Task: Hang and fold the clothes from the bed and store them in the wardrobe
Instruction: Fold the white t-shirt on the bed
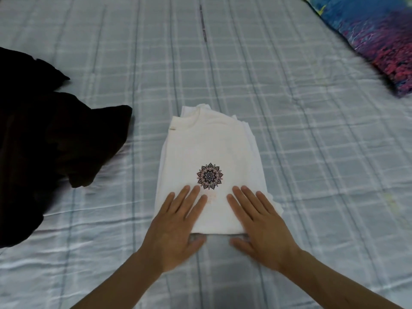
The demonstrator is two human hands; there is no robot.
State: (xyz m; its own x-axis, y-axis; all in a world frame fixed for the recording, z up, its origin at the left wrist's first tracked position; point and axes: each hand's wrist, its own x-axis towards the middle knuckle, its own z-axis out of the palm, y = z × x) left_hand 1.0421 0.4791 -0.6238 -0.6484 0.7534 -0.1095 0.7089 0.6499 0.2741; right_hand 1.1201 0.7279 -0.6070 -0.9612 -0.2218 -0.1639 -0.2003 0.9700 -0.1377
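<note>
Checked bed (289, 130) carries folded white T-shirt (211, 150), centre. Left hand (176, 221), right hand (259, 221) flat, fingers straight, pressing near edge. Soft, light, floppy: probably lift from underneath, both sides.

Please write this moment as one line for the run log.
folding | white T-shirt folded on bed | left hand, right hand press flat | black garment unfolded

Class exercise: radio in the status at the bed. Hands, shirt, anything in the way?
Left hand and right hand flat on the white T-shirt. Shirt folded on the bed. Black garment lies left, apart.
</note>
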